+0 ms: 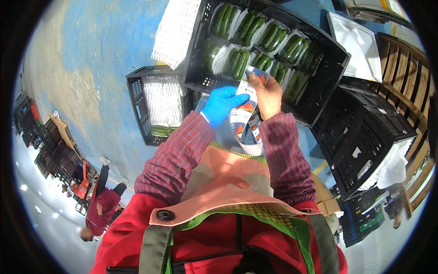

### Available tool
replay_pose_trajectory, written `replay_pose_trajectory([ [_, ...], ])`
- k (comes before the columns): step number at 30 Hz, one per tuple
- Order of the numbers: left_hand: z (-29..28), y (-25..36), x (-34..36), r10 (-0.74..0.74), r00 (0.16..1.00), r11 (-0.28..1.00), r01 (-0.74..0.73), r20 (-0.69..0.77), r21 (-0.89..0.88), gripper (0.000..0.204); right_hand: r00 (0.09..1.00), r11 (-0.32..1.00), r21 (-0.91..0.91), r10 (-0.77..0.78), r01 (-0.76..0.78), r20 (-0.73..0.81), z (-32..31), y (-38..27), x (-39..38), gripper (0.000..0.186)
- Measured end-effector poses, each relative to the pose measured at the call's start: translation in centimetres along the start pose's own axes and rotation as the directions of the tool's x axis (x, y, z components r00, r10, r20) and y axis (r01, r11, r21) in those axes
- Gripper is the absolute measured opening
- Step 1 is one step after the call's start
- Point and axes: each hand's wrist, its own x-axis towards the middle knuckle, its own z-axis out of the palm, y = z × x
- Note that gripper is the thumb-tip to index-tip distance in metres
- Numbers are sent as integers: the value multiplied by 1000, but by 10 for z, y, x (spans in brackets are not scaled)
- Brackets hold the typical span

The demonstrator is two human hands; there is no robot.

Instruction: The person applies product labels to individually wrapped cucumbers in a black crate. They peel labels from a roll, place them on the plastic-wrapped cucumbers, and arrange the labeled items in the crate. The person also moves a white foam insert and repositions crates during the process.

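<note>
A strip of printed labels, white with dark blue and orange, hangs in a curl in front of my apron. My left hand, in a blue glove, pinches its left edge between thumb and fingers. Higher up, my bare right hand grips the strip's top end with the thumb pressed on it. Both hands are just in front of a black plastic crate. Inside it, wrapped packs of cucumbers lie in two rows on white foam netting; my hands and the strip cover part of the near row.
A smaller black crate with white foam netting and some cucumbers stands to the left. White netting sheets lean beside the large crate. Stacked black crates, a white foam lid and a wooden pallet are right. Another person is far left.
</note>
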Motion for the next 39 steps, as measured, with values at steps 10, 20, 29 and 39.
replay_pose_trajectory([
  [10, -25, -13, 8, 89, 996, 994, -90, 24, 57, 14, 969, 916, -324, 196, -235, -148, 19, 38, 34, 48],
  [20, -65, -22, 26, 249, 968, 956, -243, -17, 166, 8, 618, -44, -671, -349, 740, 705, 39, -5, 6, 20],
  [29, -95, -1, 31, 150, 988, 972, -153, 32, 178, 8, 835, 543, -684, -62, 487, 546, 48, 21, 36, 24],
  [39, -114, -1, 43, 78, 997, 993, -77, -12, 86, 13, 839, 960, -260, 228, -107, 494, 46, 60, 59, 24],
])
